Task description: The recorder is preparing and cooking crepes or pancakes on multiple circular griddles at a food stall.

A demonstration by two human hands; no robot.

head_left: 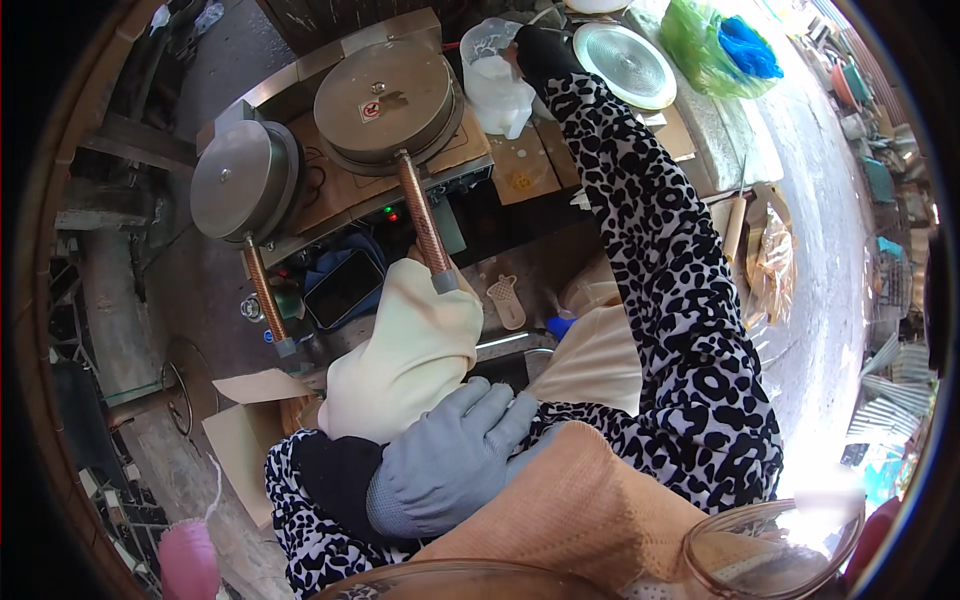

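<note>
My right arm, in a black-and-white patterned sleeve, reaches up to a translucent plastic jug (495, 90), where my right hand (517, 52) grips near the top, partly hidden by the black cuff. My left hand (450, 455), in a grey glove, rests on my lap with fingers stretched out and loosely spread, beside cream fabric (400, 340) over my legs. Left of the jug are two round metal cookers (380, 90) (235, 180) with copper-coloured coiled handles. A round pale lid or plate (622, 62) lies right of my right cuff.
A green plastic bag (690, 55) with blue plastic sits at the upper right. A phone (343, 288) lies below the cookers. A wooden-handled tool (733, 230) and wrapped items (775, 260) are at right. An opened cardboard box (240, 455) stands lower left.
</note>
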